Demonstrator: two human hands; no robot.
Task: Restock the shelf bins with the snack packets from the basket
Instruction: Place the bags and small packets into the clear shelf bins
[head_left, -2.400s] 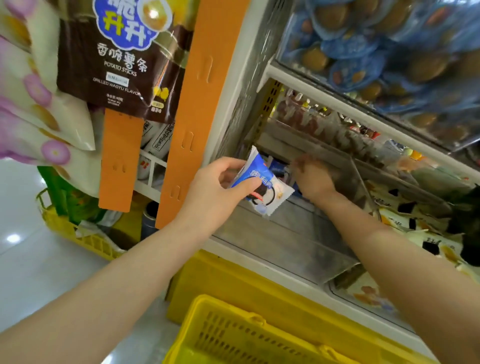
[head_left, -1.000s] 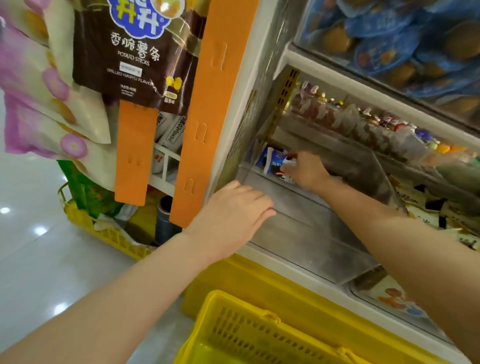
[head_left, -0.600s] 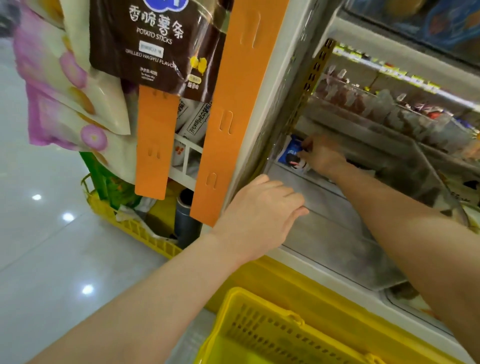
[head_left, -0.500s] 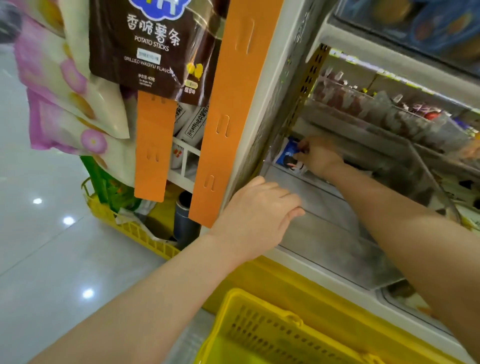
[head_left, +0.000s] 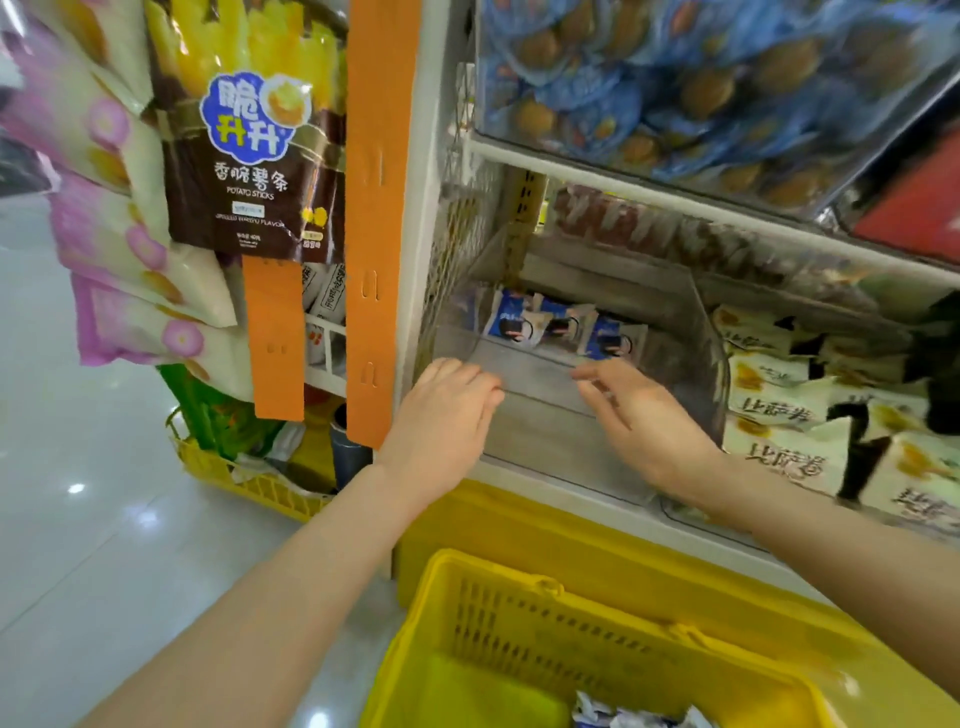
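Several blue-and-white snack packets (head_left: 558, 325) stand in a row at the back of a clear plastic shelf bin (head_left: 545, 447). My left hand (head_left: 447, 421) rests flat on the bin's front left edge, fingers straight, holding nothing. My right hand (head_left: 644, 415) hovers over the front of the bin, fingers relaxed and empty, slightly blurred. Below, a yellow basket (head_left: 519, 623) holds a few white-and-blue packets (head_left: 634, 717) at the bottom edge of view.
The neighbouring bin on the right holds cream packets (head_left: 810, 415). Above is a bin of blue round packs (head_left: 701, 88). Orange hanging strips (head_left: 382, 208) with potato stick bags (head_left: 254, 156) hang at left. A second yellow basket (head_left: 249, 483) stands on the floor.
My right hand let go of the packets at the back of the bin and drew back to the front. The left hand stayed on the bin edge. The camera tilted down.
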